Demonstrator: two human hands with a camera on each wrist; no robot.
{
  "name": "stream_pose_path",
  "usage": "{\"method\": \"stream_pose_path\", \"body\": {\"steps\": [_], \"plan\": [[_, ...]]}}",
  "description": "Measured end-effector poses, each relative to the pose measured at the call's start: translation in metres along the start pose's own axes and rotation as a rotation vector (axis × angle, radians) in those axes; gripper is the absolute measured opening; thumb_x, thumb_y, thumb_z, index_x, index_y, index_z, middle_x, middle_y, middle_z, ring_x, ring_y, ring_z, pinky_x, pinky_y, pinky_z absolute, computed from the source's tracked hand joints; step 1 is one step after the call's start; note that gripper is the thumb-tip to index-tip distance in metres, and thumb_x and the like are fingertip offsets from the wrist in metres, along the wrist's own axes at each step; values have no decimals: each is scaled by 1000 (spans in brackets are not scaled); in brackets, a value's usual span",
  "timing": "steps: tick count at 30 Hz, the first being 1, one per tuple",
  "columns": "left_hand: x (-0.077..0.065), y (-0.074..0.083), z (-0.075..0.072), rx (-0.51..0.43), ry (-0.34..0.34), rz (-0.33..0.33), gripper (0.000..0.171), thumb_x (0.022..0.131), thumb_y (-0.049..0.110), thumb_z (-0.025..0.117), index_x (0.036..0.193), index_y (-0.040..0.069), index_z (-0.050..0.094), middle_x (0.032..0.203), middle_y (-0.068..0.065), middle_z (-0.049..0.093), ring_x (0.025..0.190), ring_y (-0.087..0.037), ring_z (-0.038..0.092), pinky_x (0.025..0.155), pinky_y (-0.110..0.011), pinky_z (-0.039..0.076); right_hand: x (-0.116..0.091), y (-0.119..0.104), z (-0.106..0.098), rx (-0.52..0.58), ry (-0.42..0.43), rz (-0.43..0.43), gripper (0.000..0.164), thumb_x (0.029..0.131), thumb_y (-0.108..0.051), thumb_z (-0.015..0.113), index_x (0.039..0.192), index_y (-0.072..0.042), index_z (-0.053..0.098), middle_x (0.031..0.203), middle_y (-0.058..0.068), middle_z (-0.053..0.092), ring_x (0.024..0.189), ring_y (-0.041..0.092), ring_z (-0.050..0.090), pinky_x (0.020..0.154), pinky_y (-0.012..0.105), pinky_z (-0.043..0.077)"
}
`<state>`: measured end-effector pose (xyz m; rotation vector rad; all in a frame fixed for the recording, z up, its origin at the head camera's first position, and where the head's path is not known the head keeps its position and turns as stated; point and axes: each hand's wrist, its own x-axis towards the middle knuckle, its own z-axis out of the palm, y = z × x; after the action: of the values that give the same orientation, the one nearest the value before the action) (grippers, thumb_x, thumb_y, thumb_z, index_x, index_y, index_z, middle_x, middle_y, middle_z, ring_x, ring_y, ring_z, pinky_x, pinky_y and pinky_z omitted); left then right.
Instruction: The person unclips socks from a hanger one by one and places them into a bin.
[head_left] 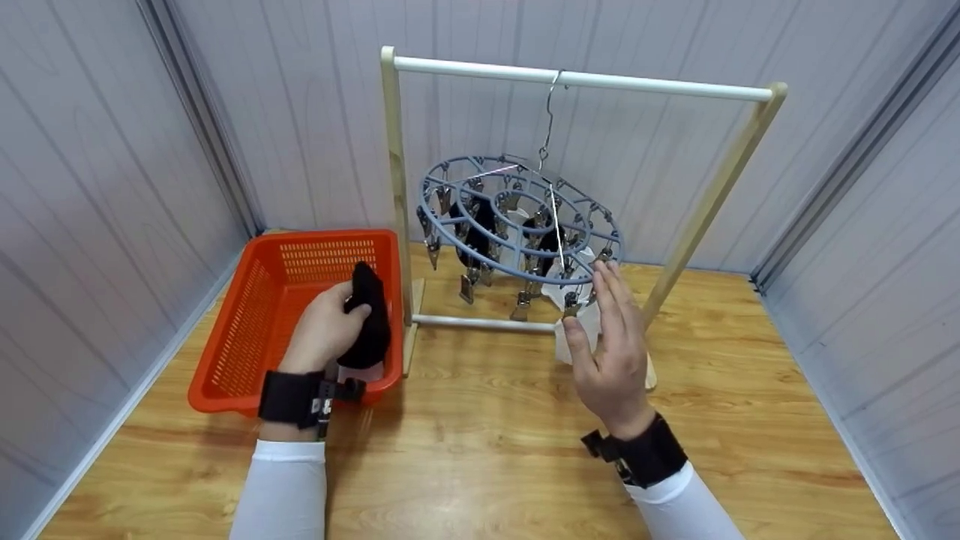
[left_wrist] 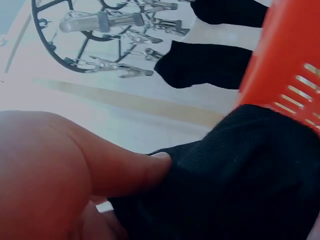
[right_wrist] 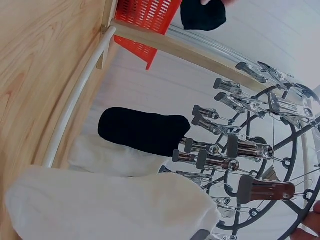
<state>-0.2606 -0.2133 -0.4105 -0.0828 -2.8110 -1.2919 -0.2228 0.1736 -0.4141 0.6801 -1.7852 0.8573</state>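
Observation:
My left hand [head_left: 326, 330] pinches a black sock [head_left: 369, 330] between thumb and fingers, above the right side of the orange basket [head_left: 232, 330]. In the left wrist view the thumb presses on the sock's knit edge. My right hand [head_left: 619, 360] has straight fingers, their tips touching the near right rim of a round blue-grey clip hanger [head_left: 487, 262]. Black socks [right_wrist: 142, 131] and white socks [right_wrist: 110, 210] hang from its metal clips. Several other clips [head_left: 466, 289] hold nothing. Part of something white [head_left: 360, 373] shows in the basket beneath the held sock.
A stand with wooden legs [head_left: 712, 202] and a white top rod [head_left: 645, 82] carries the hanger by a metal hook [head_left: 550, 112]. Its lower white rod [head_left: 487, 322] runs close above the wooden floor [head_left: 480, 450]. Pale panels enclose the left, back and right sides.

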Motion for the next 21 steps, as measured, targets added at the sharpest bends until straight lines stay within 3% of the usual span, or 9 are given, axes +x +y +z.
{"method": "stream_pose_path", "body": {"steps": [4,7,14,21], "plan": [[-1,1,1,84,-30,-76,53,114,17,56,162,-4,48,159,-33,54,143,-50,54,119,-67,42,-1,-1,0,2,2,-5,63,115,-35,61,153,15,53,159,33,54,153,49,45,132,54,30],[-4,5,1,133,-12,-101,56,114,18,53,164,-6,44,159,-37,50,143,-54,52,117,-69,42,-1,-3,-1,5,3,-6,63,114,-34,61,152,15,54,158,32,54,154,48,45,131,54,30],[-8,17,4,103,53,-53,52,114,16,55,160,-6,50,150,-36,56,139,-52,55,115,-67,44,0,-6,-1,5,-14,7,61,114,-33,61,154,13,54,159,28,56,154,45,46,131,51,32],[-8,29,14,-46,-8,56,48,114,18,60,156,-3,57,135,-25,70,123,-39,66,108,-58,50,0,-9,-1,-30,-29,-30,62,116,-37,58,153,13,55,160,26,57,150,47,50,130,52,33]]}}
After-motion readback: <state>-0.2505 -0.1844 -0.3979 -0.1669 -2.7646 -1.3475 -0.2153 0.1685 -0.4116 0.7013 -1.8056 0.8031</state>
